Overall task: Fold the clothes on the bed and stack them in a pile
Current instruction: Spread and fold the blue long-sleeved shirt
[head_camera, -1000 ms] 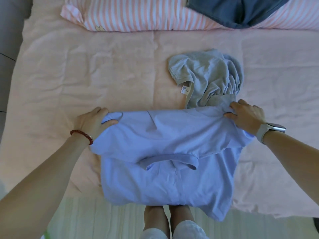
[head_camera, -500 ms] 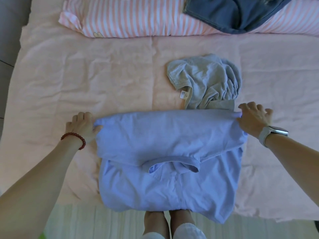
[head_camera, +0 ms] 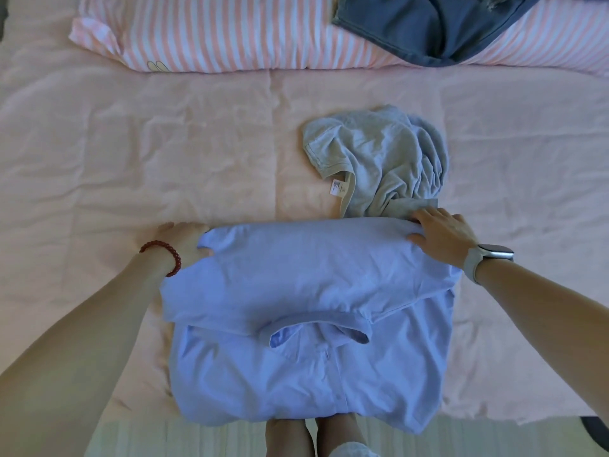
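A lavender polo shirt (head_camera: 306,367) lies at the near edge of the pink bed (head_camera: 131,166), its top part folded down over the collar. My left hand (head_camera: 183,240), with a red bead bracelet, touches the fold's far left corner, and the cloth covers its fingertips. My right hand (head_camera: 443,234), with a watch on the wrist, lies flat on the far right corner with straight fingers. A crumpled grey shirt (head_camera: 382,163) sits just beyond the fold, touching it near my right hand. A dark blue garment (head_camera: 428,28) lies on the pillow at the top right.
A pink-and-white striped pillow (head_camera: 214,37) runs along the far side of the bed. My legs (head_camera: 309,437) stand on the pale floor at the bed's near edge, partly under the shirt's hem.
Both hands brought the shirt's upper part down flat and let go of its corners. The left hand has since moved back in against the left corner; the right now lies on the right corner.
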